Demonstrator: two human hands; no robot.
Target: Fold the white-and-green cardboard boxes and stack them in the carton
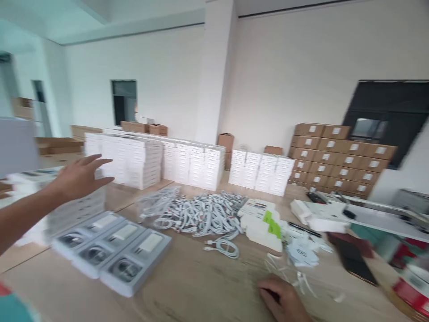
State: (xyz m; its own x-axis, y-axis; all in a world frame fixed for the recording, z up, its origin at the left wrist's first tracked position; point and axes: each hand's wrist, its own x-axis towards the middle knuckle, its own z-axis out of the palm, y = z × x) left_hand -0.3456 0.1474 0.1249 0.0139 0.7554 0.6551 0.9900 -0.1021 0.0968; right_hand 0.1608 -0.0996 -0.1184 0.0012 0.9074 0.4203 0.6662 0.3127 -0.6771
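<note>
My left hand (78, 179) is raised at the left with its fingers spread and nothing in it. It is over a stack of white boxes (78, 210), and I cannot tell whether it touches them. Below it lie three open grey-white trays (147, 270), each with a white charger plug (150, 242) and a dark round recess that seems to hold a coiled cable. My right hand (283, 297) rests curled on the wooden table (201, 286), with nothing visible in its fingers. Ahead of it is a single coiled white cable (226, 248) beside a pile of white cables (208, 214).
Rows of stacked white boxes (192, 163) line the table's back. Right of the cables are flat printed cartons (258, 219), round white stickers (301, 252) and a dark phone (355, 261). A red-and-white tub (415, 286) stands at the right edge. Brown cartons (338, 158) are stacked behind.
</note>
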